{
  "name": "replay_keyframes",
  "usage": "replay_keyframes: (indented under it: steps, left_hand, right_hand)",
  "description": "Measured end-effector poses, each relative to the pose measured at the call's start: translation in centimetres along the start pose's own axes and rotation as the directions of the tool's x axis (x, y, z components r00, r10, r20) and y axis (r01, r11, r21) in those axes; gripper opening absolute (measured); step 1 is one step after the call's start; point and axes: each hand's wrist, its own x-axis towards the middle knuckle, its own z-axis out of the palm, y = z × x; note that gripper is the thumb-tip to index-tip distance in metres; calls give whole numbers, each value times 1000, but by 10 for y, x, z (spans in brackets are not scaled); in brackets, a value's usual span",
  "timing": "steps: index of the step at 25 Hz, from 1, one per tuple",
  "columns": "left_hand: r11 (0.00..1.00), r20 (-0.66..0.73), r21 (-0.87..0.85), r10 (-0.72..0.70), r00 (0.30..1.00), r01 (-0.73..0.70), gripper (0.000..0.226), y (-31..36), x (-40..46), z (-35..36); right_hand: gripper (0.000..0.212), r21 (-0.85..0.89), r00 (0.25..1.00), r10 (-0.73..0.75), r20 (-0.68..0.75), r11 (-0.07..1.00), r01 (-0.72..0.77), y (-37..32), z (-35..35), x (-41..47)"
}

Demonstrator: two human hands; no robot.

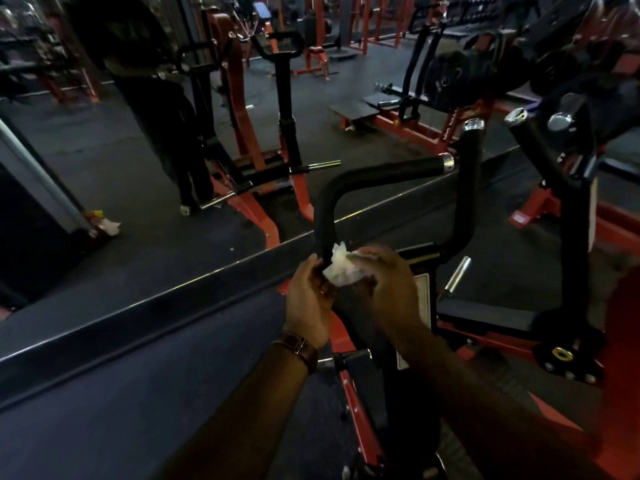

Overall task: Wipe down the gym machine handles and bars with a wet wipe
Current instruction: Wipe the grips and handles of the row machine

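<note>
A: What fills the frame?
B: A red and black gym machine (408,358) at lower centre, its black handlebar (360,181) curving up through the middle.

A: And the hands?
B: The left hand (308,299) curls around the bar's lower stem. The right hand (388,289) grips a crumpled white wipe (341,268) pressed against that stem.

A: Anything smaller?
B: A brown watch (301,348) on the left wrist.

Both hands close together out front, left (309,298) & right (389,289) w/ fingers curled, pinching.
</note>
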Motion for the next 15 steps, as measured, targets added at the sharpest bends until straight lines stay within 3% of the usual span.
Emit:
replay_keyframes:
  steps: [2,4,7,12,14,15]
  left_hand:
    - [1000,69,-6,-15,998,15,42,4,7,1]
    - [998,112,-42,-31,993,36,54,5,14,-1]
    - [992,165,-93,-67,984,83,69,3,28,-4]
    - [983,192,-85,-147,970,166,78,-1,41,-2]
    - [977,205,-112,-157,966,183,73,-4,43,-5]
    - [974,218,-133,-152,964,184,68,-5,44,-4]
  right_hand:
    - [42,-80,998,-58,20,995,59,6,19,-14]
    - [48,-12,992,-115,-57,993,115,7,31,-8]
    - [50,133,982,-190,-15,973,191,9,31,18]
    - [39,-144,839,-538,87,826,545,50,0,5]
    - [31,-54,876,-481,37,874,483,38,13,17]
    - [30,27,923,-384,11,923,383,24,22,27]
